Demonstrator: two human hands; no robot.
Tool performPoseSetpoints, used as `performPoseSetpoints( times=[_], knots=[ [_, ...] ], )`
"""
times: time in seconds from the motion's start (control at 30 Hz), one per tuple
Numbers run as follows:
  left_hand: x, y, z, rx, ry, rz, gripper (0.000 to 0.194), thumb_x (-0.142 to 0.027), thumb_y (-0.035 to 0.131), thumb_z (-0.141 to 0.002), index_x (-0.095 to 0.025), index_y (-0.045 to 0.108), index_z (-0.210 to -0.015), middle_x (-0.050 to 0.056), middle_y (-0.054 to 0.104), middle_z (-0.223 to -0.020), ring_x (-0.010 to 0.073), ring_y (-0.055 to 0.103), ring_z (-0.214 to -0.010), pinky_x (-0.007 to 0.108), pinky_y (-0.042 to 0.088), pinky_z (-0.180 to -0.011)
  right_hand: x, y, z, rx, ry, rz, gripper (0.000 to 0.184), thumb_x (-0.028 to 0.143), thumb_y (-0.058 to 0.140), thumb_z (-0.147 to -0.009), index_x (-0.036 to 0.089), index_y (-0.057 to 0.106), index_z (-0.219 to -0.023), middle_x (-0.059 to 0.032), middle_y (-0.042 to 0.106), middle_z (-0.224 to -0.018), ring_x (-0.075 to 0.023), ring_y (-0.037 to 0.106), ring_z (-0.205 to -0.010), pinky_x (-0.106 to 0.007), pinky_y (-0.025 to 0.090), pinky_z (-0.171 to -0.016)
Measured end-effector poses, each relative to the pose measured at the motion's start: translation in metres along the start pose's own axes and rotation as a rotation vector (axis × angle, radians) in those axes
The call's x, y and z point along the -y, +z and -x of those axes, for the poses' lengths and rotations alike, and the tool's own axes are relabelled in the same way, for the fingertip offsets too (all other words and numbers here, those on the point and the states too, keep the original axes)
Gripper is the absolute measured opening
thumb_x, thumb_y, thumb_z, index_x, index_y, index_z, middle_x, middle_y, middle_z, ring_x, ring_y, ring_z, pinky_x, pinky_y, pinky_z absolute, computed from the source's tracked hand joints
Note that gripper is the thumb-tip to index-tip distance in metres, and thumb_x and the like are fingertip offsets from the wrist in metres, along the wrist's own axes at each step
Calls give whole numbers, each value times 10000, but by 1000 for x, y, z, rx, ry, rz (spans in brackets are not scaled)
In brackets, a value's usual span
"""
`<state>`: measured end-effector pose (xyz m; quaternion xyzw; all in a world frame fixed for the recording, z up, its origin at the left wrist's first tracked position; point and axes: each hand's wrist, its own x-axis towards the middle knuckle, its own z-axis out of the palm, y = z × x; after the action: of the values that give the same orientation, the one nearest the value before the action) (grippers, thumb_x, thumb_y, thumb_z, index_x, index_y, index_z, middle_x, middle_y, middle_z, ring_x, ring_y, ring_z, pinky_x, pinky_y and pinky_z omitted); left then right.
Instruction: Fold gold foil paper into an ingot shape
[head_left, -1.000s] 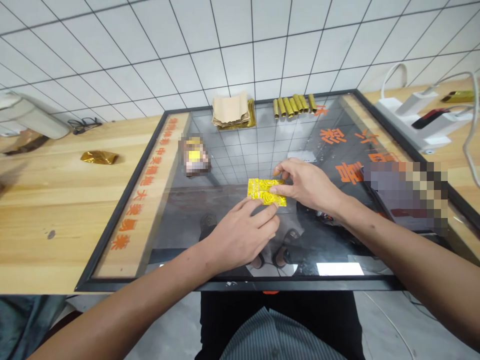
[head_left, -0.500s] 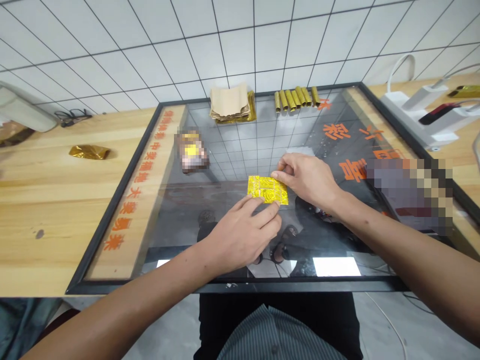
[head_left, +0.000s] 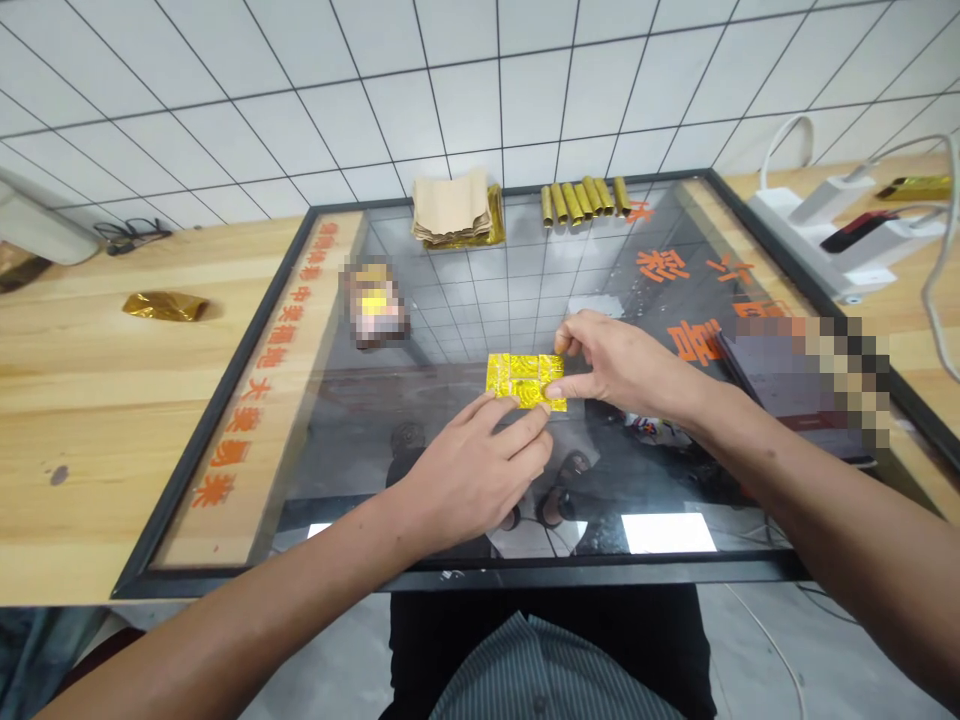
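A small piece of shiny gold foil paper [head_left: 525, 367] with an embossed pattern and several crease lines lies on the glass panel [head_left: 450, 450] in front of me. Along its near edge, my left hand [head_left: 495, 450] holds it with thumb and fingertips, the fingers slightly apart. My right hand [head_left: 611, 365] grips the right side. Its thumb presses on the foil near the lower right, while the index finger bends at the far right corner. What lies under the fingertips is hidden.
Behind stand a stack of brown paper sheets [head_left: 450, 208] on gold foil and several rolled gold tubes [head_left: 581, 203]. A blurred item [head_left: 373, 305] lies left, a dark device [head_left: 795, 400] right. A power strip [head_left: 806, 245] and a gold wrapper [head_left: 165, 306] rest on the wood.
My right thumb has moved from the foil paper's far right corner down onto its right side. The index finger stays near the far corner. My left hand keeps its hold on the near edge.
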<state>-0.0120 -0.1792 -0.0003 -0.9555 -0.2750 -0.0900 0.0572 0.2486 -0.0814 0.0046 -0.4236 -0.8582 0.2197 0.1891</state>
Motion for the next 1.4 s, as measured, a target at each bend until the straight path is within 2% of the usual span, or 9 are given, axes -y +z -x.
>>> performPoseSetpoints(
  times=[0.2, 0.53, 0.63, 0.73, 0.93, 1.0, 1.17, 1.27, 1.4],
  knots=[
    [0, -2, 0, 23, -6, 0, 265, -281, 595, -1053, -163, 672, -1277, 80, 644, -1488, 331, 594, -1278, 489, 512, -1135, 1, 6, -6, -57, 109, -28, 277, 364, 825, -869, 233, 599, -961, -20, 680, -946, -204, 608, -825, -341, 427, -737],
    [0, -2, 0, 8, 0, 14, 276, -276, 605, -1049, -156, 671, -1288, 78, 661, -1472, 330, 589, -1281, 489, 505, -1146, 11, 4, -11, -80, 203, -7, 177, 322, 679, -975, 234, 587, -852, -4, 678, -805, -184, 588, -724, -335, 383, -672],
    [-1, -1, 0, -8, -6, 20, 257, -270, 610, -1050, -159, 673, -1272, 90, 662, -1468, 329, 594, -1275, 493, 516, -1125, 12, 3, -10, -56, 191, -23, 191, 394, 681, -978, 234, 614, -896, -3, 687, -827, -182, 592, -731, -330, 384, -674],
    [0, 0, 0, -6, -5, 21, 238, -269, 608, -1048, -157, 680, -1246, 93, 658, -1472, 335, 597, -1255, 497, 524, -1108, 12, 6, -10, -45, 167, 51, 312, 512, 761, -913, 235, 631, -976, -17, 699, -913, -194, 602, -769, -331, 386, -680],
    [-1, 0, -1, -32, 3, 17, 235, -257, 594, -1055, -144, 685, -1240, 102, 675, -1442, 333, 611, -1218, 491, 545, -1059, 14, 10, -13, -56, 258, 154, 262, 477, 729, -950, 240, 618, -951, -9, 719, -916, -188, 604, -746, -331, 353, -646],
    [-1, 0, -1, -43, 3, 20, 241, -263, 568, -1071, -145, 689, -1242, 103, 683, -1432, 333, 612, -1231, 493, 544, -1062, 19, 10, -14, -54, 269, 168, 299, 522, 722, -956, 241, 619, -962, -13, 731, -925, -199, 625, -767, -332, 351, -647],
    [-1, 1, -1, -48, -5, 29, 252, -267, 524, -1091, -154, 699, -1233, 88, 678, -1451, 335, 602, -1274, 490, 531, -1098, 43, 14, -22, -74, 252, 285, 526, 744, 681, -923, 240, 626, -1066, -56, 758, -1071, -255, 677, -870, -342, 331, -648],
    [-2, 1, 0, -50, -11, 25, 239, -256, 539, -1076, -152, 705, -1213, 84, 674, -1460, 330, 601, -1268, 487, 523, -1119, 53, 20, -32, -46, 263, 288, 547, 772, 645, -927, 244, 634, -1070, -53, 761, -1094, -257, 684, -876, -349, 344, -663],
    [-2, 3, 1, -45, 1, 11, 248, -247, 531, -1072, -156, 713, -1214, 95, 671, -1467, 319, 612, -1239, 499, 518, -1127, 54, 24, -46, -27, 322, 301, 508, 748, 658, -919, 257, 644, -1053, -49, 773, -1071, -267, 687, -887, -349, 330, -657]
  ],
)
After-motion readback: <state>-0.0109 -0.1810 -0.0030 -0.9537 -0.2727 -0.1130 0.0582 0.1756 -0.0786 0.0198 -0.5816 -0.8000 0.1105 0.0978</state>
